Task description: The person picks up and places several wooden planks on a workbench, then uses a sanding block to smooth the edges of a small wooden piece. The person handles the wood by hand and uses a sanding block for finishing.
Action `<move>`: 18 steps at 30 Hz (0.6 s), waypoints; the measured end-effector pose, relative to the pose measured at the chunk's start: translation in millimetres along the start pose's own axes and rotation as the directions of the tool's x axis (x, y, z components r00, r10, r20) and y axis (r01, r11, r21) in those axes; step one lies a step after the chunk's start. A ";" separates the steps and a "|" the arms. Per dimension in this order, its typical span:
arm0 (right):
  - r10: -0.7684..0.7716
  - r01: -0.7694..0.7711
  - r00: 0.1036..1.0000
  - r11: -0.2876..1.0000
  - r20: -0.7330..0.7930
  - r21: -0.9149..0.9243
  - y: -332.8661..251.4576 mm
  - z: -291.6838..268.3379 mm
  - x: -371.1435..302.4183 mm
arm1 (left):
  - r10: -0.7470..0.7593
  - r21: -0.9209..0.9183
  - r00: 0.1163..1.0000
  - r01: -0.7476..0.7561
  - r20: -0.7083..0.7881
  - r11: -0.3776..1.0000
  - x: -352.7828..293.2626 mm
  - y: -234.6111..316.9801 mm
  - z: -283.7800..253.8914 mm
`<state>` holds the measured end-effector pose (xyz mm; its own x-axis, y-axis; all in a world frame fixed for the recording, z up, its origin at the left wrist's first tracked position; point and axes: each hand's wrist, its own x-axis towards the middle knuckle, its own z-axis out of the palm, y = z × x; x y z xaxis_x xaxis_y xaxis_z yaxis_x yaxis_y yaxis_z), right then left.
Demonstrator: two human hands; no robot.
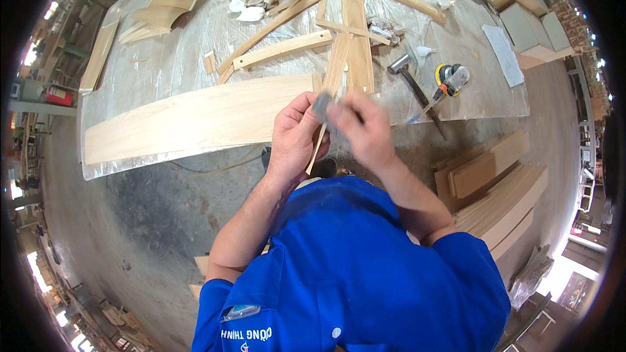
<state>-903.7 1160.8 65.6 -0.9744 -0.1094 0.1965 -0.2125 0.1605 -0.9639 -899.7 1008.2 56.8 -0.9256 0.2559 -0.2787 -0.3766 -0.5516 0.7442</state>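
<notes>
My left hand (pixel 295 132) is closed round a narrow wooden strip (pixel 336 68), held at the table's near edge. One end of the strip points down toward my body, and the other reaches over the table. Pressed against the strip is a small grey piece of what looks like sandpaper (pixel 321 107), pinched in my right hand (pixel 365 127). Motion blurs the right fingers. Beside the left hand lies a long pale curved board (pixel 195 120). Just beyond both hands is a flat wooden board (pixel 357 26), partly under the strip.
To the right on the plastic-covered table (pixel 482 101) lie a hammer (pixel 417 88) and a round yellow-and-black sander (pixel 450 80) with a hose. Rails with holes (pixel 283 50) and curved offcuts (pixel 160 16) lie farther back. Stacked boards (pixel 505 205) rest low on the right.
</notes>
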 end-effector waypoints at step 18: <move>0.091 -0.087 0.995 0.994 -0.047 0.067 -11.6 3.6 31.5 | 0.018 -0.041 1.000 -0.017 0.025 0.999 5.5 16.5 -9.2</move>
<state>-931.7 1152.0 82.3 -0.9920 -0.0481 0.1166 -0.1211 0.1038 -0.9872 -911.4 993.1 61.9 -0.9309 0.2660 -0.2502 -0.3624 -0.5882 0.7229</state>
